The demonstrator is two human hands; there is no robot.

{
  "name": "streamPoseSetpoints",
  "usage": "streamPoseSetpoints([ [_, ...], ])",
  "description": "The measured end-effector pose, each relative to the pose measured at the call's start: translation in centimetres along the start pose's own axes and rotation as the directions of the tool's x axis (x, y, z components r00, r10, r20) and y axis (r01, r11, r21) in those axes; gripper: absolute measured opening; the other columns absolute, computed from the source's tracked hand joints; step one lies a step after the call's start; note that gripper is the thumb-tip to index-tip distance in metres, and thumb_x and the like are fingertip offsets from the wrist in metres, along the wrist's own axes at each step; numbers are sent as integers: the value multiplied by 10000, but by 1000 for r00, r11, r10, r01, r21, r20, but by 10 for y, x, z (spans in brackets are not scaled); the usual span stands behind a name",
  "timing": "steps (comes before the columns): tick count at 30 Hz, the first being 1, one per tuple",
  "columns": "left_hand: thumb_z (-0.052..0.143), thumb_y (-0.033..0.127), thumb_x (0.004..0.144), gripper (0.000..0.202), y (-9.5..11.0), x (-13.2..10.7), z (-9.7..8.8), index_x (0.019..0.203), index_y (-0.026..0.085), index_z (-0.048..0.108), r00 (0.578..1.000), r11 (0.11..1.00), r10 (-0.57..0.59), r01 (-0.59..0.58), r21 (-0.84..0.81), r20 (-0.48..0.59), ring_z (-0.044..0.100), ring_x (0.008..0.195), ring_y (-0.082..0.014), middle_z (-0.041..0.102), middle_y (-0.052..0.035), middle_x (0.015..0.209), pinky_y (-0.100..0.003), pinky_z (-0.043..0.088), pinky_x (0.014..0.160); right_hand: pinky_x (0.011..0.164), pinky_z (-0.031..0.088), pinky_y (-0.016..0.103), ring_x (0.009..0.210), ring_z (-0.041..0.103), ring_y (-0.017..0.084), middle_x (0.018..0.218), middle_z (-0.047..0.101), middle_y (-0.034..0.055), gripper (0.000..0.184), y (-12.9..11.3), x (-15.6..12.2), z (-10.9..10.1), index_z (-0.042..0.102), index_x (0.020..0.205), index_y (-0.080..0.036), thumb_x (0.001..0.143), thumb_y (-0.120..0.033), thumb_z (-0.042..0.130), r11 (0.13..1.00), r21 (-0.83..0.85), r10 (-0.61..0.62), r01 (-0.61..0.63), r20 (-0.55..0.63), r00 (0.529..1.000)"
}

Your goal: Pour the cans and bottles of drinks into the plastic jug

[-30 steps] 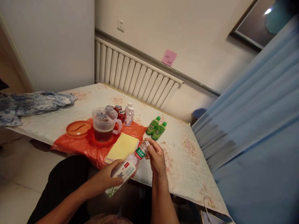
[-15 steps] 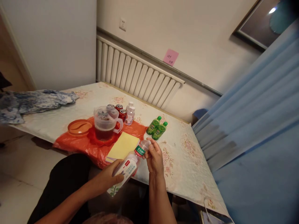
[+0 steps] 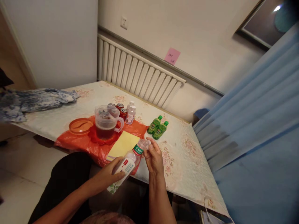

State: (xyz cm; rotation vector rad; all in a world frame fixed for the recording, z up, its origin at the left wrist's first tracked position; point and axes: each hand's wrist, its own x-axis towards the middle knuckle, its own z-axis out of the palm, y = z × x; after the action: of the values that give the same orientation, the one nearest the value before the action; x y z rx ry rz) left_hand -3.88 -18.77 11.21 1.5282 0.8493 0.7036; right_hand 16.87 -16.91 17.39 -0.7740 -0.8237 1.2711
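My left hand [image 3: 109, 174] is wrapped round the body of a clear plastic drink bottle [image 3: 127, 165] with a white, red and green label, held tilted over the table's near edge. My right hand [image 3: 152, 155] pinches the bottle's cap end [image 3: 145, 144] with fingers closed on it. Just beyond lie a yellow pad [image 3: 123, 143] and two green bottles [image 3: 157, 128] on their sides.
On an orange plastic sheet [image 3: 77, 143] stand a clear jug of dark liquid [image 3: 106, 123], an orange lid [image 3: 80, 125], red cans [image 3: 121, 110] and small clear bottles [image 3: 130, 112]. Blue patterned cloth [image 3: 30, 101] lies at the table's far left. A radiator [image 3: 137, 73] lines the wall; blue curtain [image 3: 252, 124] hangs right.
The bottle stays in both hands; my right fingers have shifted slightly on the cap end. The camera view has drifted a little.
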Motion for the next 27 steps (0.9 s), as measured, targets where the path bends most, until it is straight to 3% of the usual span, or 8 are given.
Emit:
streamPoseSetpoints([
  [11, 621, 634, 770, 664, -1, 3, 3, 1257, 206, 478, 999, 1000, -23, 22, -19, -45, 610, 1119, -307, 653, -87, 1231, -390, 497, 956, 517, 464, 227, 512, 499, 81, 706, 612, -29, 486, 6, -1, -2, 636, 1100, -196, 694, -387, 824, 1000, 5, 11, -11, 4, 1000],
  [27, 611, 658, 715, 648, 2, 3, 7, 1187, 215, 576, 985, 994, -17, 35, 100, -174, 642, 1007, -307, 712, -65, 1065, -381, 527, 861, 541, 466, 244, 506, 500, 94, 634, 569, -50, 472, 13, -3, 0, 616, 1108, -203, 719, -399, 798, 1000, -18, 13, -13, 2, 1000],
])
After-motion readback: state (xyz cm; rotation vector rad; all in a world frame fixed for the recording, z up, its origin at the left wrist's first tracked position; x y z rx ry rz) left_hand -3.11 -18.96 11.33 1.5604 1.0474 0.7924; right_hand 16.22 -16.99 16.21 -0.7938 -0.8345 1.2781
